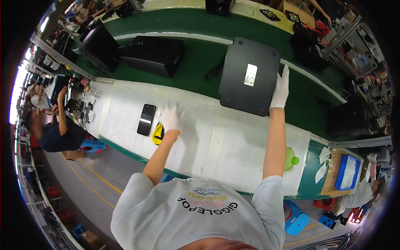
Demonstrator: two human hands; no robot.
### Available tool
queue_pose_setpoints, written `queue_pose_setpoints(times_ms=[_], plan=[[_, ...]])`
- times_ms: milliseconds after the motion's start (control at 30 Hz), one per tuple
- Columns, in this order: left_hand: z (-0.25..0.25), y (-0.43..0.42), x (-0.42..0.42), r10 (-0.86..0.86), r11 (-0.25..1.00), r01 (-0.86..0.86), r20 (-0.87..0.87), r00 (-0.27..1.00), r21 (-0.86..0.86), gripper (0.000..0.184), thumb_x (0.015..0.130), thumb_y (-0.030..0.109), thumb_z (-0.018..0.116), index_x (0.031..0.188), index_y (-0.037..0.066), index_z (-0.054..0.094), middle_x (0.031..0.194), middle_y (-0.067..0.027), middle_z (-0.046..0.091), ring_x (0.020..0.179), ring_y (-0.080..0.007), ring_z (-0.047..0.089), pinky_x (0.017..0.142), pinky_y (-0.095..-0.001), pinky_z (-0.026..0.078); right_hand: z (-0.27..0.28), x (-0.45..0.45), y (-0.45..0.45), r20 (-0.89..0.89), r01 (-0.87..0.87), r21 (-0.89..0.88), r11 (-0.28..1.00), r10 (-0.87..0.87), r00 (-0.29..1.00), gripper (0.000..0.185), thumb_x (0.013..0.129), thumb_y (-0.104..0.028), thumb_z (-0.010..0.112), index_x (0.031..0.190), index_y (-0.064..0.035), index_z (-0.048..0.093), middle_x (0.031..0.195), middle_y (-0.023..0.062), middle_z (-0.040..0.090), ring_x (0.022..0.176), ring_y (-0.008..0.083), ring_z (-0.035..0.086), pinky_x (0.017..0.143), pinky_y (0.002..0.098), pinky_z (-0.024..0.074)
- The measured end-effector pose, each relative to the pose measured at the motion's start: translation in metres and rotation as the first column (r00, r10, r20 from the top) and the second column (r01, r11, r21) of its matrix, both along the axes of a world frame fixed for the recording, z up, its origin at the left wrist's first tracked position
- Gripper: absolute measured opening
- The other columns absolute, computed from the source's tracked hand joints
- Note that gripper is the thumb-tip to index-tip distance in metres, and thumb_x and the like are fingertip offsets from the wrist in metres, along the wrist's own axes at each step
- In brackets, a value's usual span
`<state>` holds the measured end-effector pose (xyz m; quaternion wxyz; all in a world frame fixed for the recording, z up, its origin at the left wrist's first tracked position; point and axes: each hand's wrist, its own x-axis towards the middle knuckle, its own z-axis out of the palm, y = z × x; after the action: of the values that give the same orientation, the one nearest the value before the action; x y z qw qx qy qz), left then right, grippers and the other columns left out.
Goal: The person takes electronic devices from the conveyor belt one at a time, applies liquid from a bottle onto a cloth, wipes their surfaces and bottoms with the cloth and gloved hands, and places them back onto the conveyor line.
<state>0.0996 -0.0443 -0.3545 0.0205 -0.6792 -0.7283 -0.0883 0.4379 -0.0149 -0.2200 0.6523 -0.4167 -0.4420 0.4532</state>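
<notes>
A blue tray (340,172), contents unclear, sits right of a green bottle (289,158).

Passable: white worktop (239,143) at frame centre, between white-gloved left hand (172,118) and pale-green plastic bottle (290,159) lower right. Flat black squarish device (250,77) blocks upper centre-right (white-gloved right hand (281,89) on its right edge). Left of centre, obstacles: black glossy phone (146,119), yellow-and-black object (158,133). Long black box (152,55) obstructs upper left.

Your left hand (171,119): it was blurred.
White label (250,75): print was too small for you.
Far black box (218,6): the top edge cut it.
</notes>
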Motion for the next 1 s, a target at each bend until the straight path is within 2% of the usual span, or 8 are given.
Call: queue_pose_setpoints(times_ms=[133, 300, 367, 500, 800, 900, 967, 1000], plan=[[-0.036, -0.053, -0.024, 0.153, 0.978, -0.169, -0.139, 0.978, -0.118, 0.049, 0.079, 0.052, 0.061, 0.121, 0.028, 0.058, 0.123, -0.0117, 0.05, 0.114, -0.0337, 0.048, 0.083, -0.0555, 0.041, 0.006, -0.006, -0.01, 0.745, 0.425, 0.213, 0.88, -0.428, 0.511, 0.037, 0.086, -0.016, 0.053, 0.122, -0.0068, 0.058, 0.146, 0.0198, 0.031, 0.135, 0.0334, 0.032, 0.106, 0.0359, 0.0336], [-0.086, -0.022, -0.057, 0.124, 0.99, -0.128, -0.061, 0.99, -0.057, 0.04, 0.083, 0.043, 0.062, 0.113, 0.017, 0.058, 0.102, -0.015, 0.059, 0.09, -0.0363, 0.06, 0.075, -0.0444, 0.048, -0.003, -0.002, -0.017, 0.799, 0.416, 0.298, 0.859, -0.463, 0.384, 0.038, 0.088, -0.017, 0.05, 0.125, -0.0075, 0.056, 0.141, 0.0187, 0.039, 0.134, 0.0334, 0.033, 0.107, 0.0342, 0.0315], [-0.096, 0.019, -0.061, 0.19, 0.98, -0.168, 0.245, 0.951, -0.107, 0.035, 0.086, 0.036, 0.061, 0.107, 0.008, 0.056, 0.095, -0.0172, 0.061, 0.088, -0.0378, 0.061, 0.076, -0.0407, 0.049, 0.002, -0.002, -0.019, 0.352, 0.223, 0.055, 0.973, -0.228, 0.908, 0.044, 0.096, -0.029, 0.037, 0.125, -0.0001, 0.053, 0.129, 0.0161, 0.051, 0.121, 0.0275, 0.043, 0.108, 0.0323, 0.0287], [0.082, 0.05, 0.04, -0.345, 0.874, -0.079, 0.728, 0.593, 0.479, 0.026, 0.088, 0.022, 0.062, 0.106, 0.005, 0.056, 0.103, -0.0186, 0.061, 0.093, -0.0367, 0.06, 0.079, -0.0401, 0.048, -0.009, 0.004, -0.014, -0.443, 0.024, -0.127, 0.992, -0.078, 0.893, 0.065, 0.101, -0.046, 0.021, 0.128, 0.0054, 0.048, 0.117, 0.0125, 0.06, 0.106, 0.0212, 0.052, 0.105, 0.0287, 0.0287], [0.201, -0.001, 0.204, -0.947, 0.03, 0.97, -0.304, 0.105, 0.239, 0.013, 0.073, 0.017, 0.063, 0.07, 0.014, 0.051, 0.075, -0.004, 0.05, 0.071, -0.0226, 0.056, 0.06, -0.0372, 0.046, 0.022, 0.004, -0.048, -0.38, -0.074, -0.111, 0.991, 0.026, 0.925, 0.078, 0.094, -0.063, 0.023, 0.131, 0.0014, 0.046, 0.122, 0.0103, 0.055, 0.111, 0.02, 0.052, 0.099, 0.0301, 0.0389], [0.227, 0.042, 0.224, -0.901, 0.218, 0.9, -0.277, 0.334, 0.378, 0.005, 0.076, 0.016, 0.061, 0.08, 0.014, 0.058, 0.08, -0.0051, 0.053, 0.077, -0.0243, 0.057, 0.065, -0.037, 0.045, 0.003, 0.011, -0.042, -0.728, -0.085, -0.012, 0.996, 0.049, 0.684, 0.051, 0.099, -0.037, 0.038, 0.136, -0.0023, 0.043, 0.126, 0.0138, 0.054, 0.114, 0.0226, 0.05, 0.108, 0.0296, 0.0283], [0.235, 0.069, 0.236, -0.872, 0.241, 0.859, -0.288, 0.396, 0.452, 0.005, 0.079, 0.016, 0.059, 0.083, 0.014, 0.06, 0.081, -0.0051, 0.055, 0.08, -0.0249, 0.058, 0.067, -0.0372, 0.045, -0.022, 0.014, -0.043, -0.025, 0.216, 0.096, 0.972, -0.214, 0.976, 0.042, 0.099, -0.023, 0.038, 0.136, -0.0026, 0.042, 0.127, 0.0123, 0.053, 0.114, 0.0231, 0.05, 0.109, 0.0296, 0.0268], [0.235, 0.074, 0.24, -0.871, 0.239, 0.86, -0.291, 0.395, 0.451, 0.005, 0.079, 0.016, 0.059, 0.083, 0.014, 0.06, 0.081, -0.0051, 0.055, 0.08, -0.0249, 0.058, 0.067, -0.0372, 0.045, -0.008, 0.015, -0.042, -0.259, 0.095, 0.011, 0.995, -0.089, 0.962, 0.042, 0.099, -0.018, 0.037, 0.136, -0.0008, 0.04, 0.127, 0.0116, 0.054, 0.115, 0.0228, 0.05, 0.109, 0.0299, 0.0275]])
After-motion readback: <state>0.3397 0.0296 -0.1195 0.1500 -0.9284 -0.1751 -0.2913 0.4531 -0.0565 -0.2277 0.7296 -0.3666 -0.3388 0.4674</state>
